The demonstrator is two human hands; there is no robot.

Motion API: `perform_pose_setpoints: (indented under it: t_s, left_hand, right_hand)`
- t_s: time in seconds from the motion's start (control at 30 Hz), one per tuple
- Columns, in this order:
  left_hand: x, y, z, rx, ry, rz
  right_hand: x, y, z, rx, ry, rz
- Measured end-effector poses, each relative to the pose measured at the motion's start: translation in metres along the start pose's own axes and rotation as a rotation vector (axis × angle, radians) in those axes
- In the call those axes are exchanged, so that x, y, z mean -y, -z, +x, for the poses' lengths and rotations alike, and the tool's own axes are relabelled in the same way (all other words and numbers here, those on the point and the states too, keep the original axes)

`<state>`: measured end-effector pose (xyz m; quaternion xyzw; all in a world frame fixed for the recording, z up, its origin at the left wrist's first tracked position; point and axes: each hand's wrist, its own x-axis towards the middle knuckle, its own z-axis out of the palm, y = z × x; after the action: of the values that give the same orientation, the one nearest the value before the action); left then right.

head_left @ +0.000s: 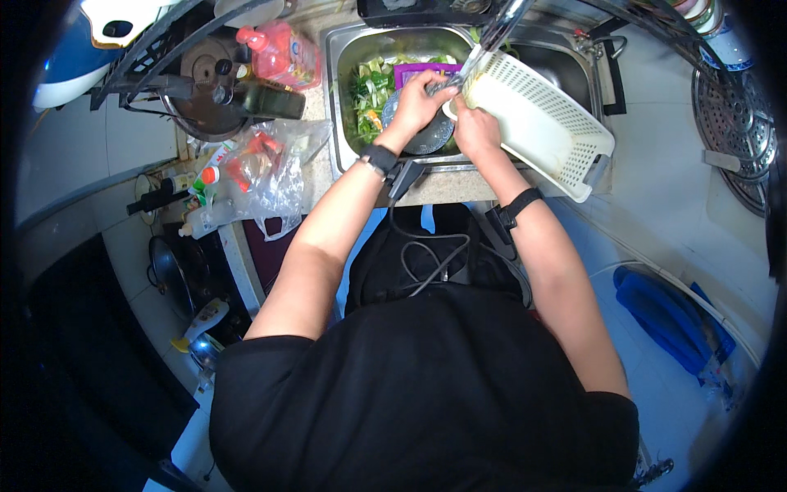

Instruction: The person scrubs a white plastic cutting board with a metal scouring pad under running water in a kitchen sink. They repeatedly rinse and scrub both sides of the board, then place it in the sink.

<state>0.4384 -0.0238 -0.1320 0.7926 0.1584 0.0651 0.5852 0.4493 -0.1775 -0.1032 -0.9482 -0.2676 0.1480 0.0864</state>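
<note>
My left hand (420, 105) and my right hand (477, 131) meet over the left basin of a metal sink (338, 107), just below the faucet (502, 26). The fingers of both are bent and closed round something small and pale between them, too hidden to name. Beneath my left hand lies a dark speckled round dish (434, 138). Chopped green leaves (370, 94) fill the basin around it, with a purple flat thing (416, 72) behind. Beside my right hand, a white perforated plastic basket (537, 123) rests slantwise across the right basin.
Left of the sink stand a pink jug (287, 57), a dark glass bottle (275, 100) and a clear plastic bag (287, 176) with red things inside. A black rack (164, 57) overhangs at left. Steamer plates (738, 119) hang on the right wall. A blue cloth-like bundle (668, 316) lies lower right.
</note>
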Motion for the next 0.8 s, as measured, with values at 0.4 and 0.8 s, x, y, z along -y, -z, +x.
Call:
perform_pose_setpoints:
  t_s: [0.4, 0.8]
  left_hand:
    - [0.006, 0.004, -0.011, 0.011, 0.091, 0.106]
    - [0.063, 0.004, 0.003, -0.072, 0.128, -0.276]
  right_hand:
    - [-0.021, 0.029, 0.01, 0.212, -0.069, 0.566]
    - [-0.136, 0.136, -0.143, 0.036, -0.246, 0.643]
